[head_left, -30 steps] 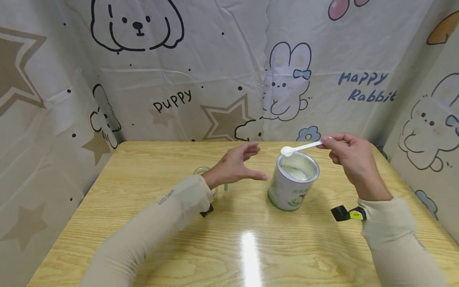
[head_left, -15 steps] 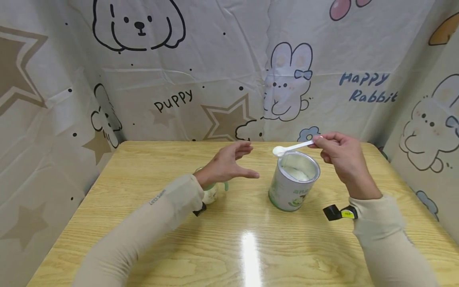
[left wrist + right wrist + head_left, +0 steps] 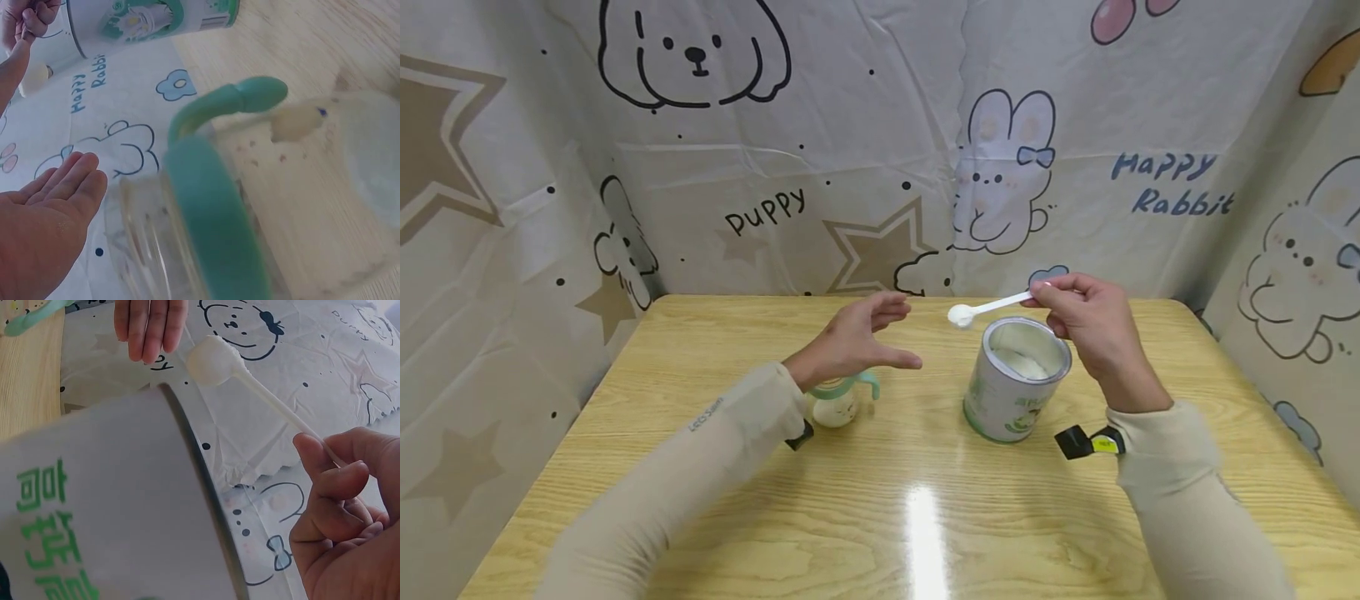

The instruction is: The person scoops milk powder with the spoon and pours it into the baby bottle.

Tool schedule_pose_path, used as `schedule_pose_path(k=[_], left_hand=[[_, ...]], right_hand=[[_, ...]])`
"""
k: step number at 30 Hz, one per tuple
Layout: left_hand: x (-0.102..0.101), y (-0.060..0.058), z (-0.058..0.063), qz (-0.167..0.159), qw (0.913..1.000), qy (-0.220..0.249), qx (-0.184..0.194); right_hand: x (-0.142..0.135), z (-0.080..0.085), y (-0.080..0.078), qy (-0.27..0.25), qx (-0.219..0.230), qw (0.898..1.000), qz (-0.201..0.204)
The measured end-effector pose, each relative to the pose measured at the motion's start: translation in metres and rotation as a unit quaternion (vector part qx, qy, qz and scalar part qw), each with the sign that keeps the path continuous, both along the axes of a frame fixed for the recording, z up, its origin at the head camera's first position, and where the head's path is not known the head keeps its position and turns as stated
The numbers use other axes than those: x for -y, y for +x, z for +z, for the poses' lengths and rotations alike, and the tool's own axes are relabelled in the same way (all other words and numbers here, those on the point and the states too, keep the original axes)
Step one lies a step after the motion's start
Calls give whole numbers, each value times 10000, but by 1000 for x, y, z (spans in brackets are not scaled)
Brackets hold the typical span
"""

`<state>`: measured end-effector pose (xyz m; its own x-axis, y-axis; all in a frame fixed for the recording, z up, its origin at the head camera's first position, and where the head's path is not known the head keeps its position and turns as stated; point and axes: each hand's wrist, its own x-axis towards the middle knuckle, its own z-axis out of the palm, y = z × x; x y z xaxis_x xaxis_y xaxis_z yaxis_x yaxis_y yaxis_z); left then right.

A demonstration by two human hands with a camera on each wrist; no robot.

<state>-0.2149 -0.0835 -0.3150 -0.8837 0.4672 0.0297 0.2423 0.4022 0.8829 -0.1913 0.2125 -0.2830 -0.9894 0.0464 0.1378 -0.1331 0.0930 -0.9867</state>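
Observation:
Between its thumb and fingers, my right hand [image 3: 1086, 321] pinches the handle of a white measuring scoop [image 3: 992, 307]. White powder heaps the scoop's bowl, which hangs in the air just left of the can's rim. Below it stands an uncapped milk powder can [image 3: 1017, 392], with pale powder inside. My left hand [image 3: 853, 337] is held above the table with fingers extended and thumb apart, holding nothing. Under that wrist stands a clear baby bottle [image 3: 835, 410] with a green collar and a green handle [image 3: 212, 212]; the forearm partly hides its top in the head view.
The wooden table [image 3: 880, 517] carries the can and bottle, with a light reflection near its front. A printed curtain [image 3: 850, 167] rises behind the table and at both sides.
My right hand has carried the full scoop leftward, from over the can to beyond its left rim. My left hand has drawn back to the left, uncovering more of the bottle.

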Motion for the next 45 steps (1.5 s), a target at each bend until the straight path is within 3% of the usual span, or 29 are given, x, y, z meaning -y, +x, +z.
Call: schedule_pose_path(k=[7, 15, 23, 28, 45], left_hand=[[14, 1, -2, 44, 10000, -3, 4], [26, 2, -4, 67, 10000, 46, -16], [38, 3, -7, 40, 10000, -22, -83], [46, 2, -12, 39, 9999, -75, -149], [60, 0, -15, -9, 9993, -308, -210]], right_hand=[[9, -1, -2, -78, 73, 9999, 128], [20, -2, -2, 256, 219, 9994, 50], [29, -6, -2, 13, 243, 9995, 198], [35, -6, -2, 212, 299, 9990, 250], [51, -4, -5, 379, 462, 9979, 252]])
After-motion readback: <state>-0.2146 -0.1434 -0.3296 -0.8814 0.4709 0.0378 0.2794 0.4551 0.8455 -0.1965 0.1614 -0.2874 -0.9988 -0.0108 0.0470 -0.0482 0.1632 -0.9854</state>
